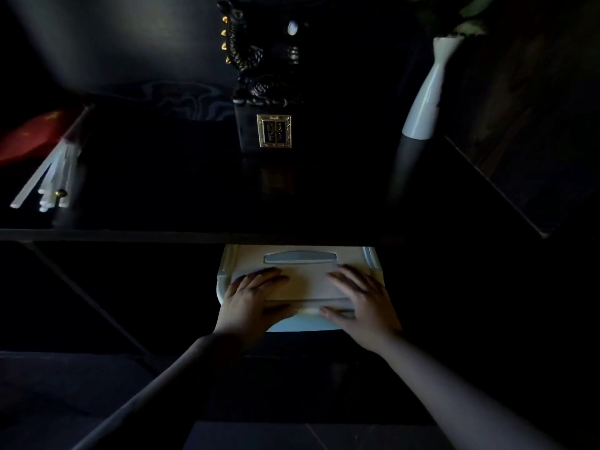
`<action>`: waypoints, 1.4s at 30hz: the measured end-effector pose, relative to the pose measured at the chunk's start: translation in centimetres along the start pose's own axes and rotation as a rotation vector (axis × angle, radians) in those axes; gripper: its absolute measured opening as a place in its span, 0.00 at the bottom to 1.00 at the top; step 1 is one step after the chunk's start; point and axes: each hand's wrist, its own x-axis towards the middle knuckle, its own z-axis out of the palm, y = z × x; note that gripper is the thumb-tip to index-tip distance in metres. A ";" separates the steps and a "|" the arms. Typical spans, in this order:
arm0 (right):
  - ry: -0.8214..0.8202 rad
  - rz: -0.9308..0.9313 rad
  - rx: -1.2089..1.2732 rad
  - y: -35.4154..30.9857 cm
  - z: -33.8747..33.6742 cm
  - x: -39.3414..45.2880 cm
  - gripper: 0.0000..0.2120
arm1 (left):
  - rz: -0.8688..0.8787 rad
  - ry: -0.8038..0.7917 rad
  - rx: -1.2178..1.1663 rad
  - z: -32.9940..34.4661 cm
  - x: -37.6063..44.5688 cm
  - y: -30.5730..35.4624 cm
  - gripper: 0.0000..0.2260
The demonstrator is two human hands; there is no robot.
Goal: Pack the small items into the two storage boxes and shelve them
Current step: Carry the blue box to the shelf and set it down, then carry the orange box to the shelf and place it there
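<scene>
A pale storage box (pixel 305 287) with a closed cream lid and a grey handle recess lies on the lower shelf, its far end under the dark upper shelf board (pixel 162 235). My left hand (pixel 250 300) lies on the lid's near left corner, fingers spread on top and thumb along the front edge. My right hand (pixel 360 300) mirrors it on the near right corner, fingers flat on the lid and thumb at the front rim. Only one box is in view; its contents are hidden.
On the dark upper shelf stand a black dragon statue (pixel 263 79) with a gold plaque, a white slim vase (pixel 425 92) at the right, and a red flag (pixel 35 131) with white sticks (pixel 48 180) at the left. A diagonal frame brace (pixel 87 297) runs below left.
</scene>
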 end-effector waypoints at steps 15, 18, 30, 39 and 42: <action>0.040 0.560 -0.238 1.7 -9.7 -18.0 0.26 | 0.468 -0.156 -0.196 3.0 -0.7 18.9 0.17; 0.059 0.732 -0.265 3.8 -13.3 -23.9 0.26 | 0.579 -0.240 -0.226 4.8 -1.6 26.1 0.17; 0.217 1.294 -0.422 13.9 -25.8 -51.1 0.30 | 0.931 -0.479 -0.389 12.8 -10.4 57.5 0.19; 0.204 1.483 -0.372 21.0 -34.5 -64.0 0.31 | 1.015 -0.548 -0.442 18.9 -13.8 76.1 0.17; 0.239 1.526 -0.382 25.0 -36.7 -65.5 0.30 | 1.045 -0.510 -0.446 21.4 -12.8 81.2 0.17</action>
